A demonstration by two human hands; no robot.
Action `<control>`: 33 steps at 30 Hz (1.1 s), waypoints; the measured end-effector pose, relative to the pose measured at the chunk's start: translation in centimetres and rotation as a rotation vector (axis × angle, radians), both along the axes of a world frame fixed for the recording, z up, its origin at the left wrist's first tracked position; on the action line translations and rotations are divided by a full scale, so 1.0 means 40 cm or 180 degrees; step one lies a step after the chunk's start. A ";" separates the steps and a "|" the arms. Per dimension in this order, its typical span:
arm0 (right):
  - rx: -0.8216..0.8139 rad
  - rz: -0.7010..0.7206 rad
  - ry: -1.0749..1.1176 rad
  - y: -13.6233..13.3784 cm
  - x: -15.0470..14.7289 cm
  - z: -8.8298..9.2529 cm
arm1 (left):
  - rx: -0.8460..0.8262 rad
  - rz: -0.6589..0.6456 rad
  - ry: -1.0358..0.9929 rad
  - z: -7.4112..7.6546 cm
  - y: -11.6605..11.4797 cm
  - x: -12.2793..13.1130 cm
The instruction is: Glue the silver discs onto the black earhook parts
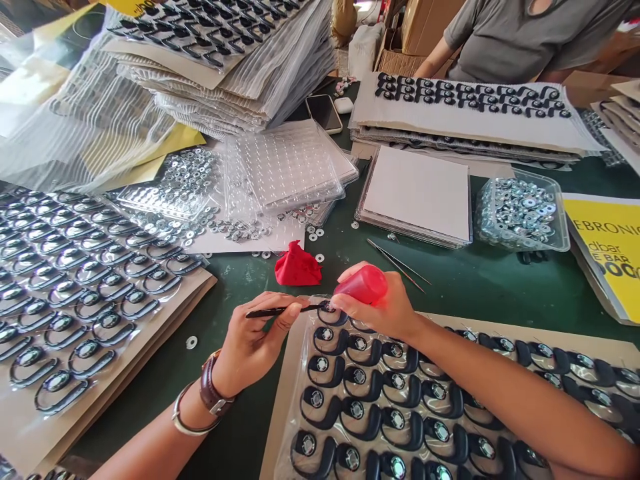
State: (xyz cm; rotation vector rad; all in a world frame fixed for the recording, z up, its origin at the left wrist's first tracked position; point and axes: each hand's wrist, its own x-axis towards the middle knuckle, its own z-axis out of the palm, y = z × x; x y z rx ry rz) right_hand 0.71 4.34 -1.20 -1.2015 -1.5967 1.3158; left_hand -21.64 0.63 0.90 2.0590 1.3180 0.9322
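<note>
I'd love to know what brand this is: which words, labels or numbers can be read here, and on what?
"EBRONIC": black print, cut off at the edges, on the yellow printed card at the right of the view.
"dbar": same card, line below.
"E BAR": same card, next line.
Bold line beneath: too cut off to read.
Yellow sheet at the top-left frame edge: print cut off, unreadable.

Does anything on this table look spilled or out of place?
Yes: small silver metal washers lie scattered on the dark green table beside the clear plastic trays, one stray near the left hand, which holds a thin black tool. They look spilled, not sorted. The right hand grips a red plastic bottle.
</note>
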 end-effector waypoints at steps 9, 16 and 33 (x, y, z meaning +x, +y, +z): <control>-0.0449 -0.0040 0.0340 -0.035 0.003 0.048 | 0.1514 -0.1019 0.0786 -0.002 -0.109 -0.013; -0.0217 0.0015 0.0253 -0.082 -0.015 0.006 | 0.1762 -0.1130 0.1186 -0.004 -0.136 -0.006; 0.0333 -0.0047 -0.0046 -0.082 -0.013 -0.002 | 0.1614 -0.1118 0.1032 0.004 -0.135 0.004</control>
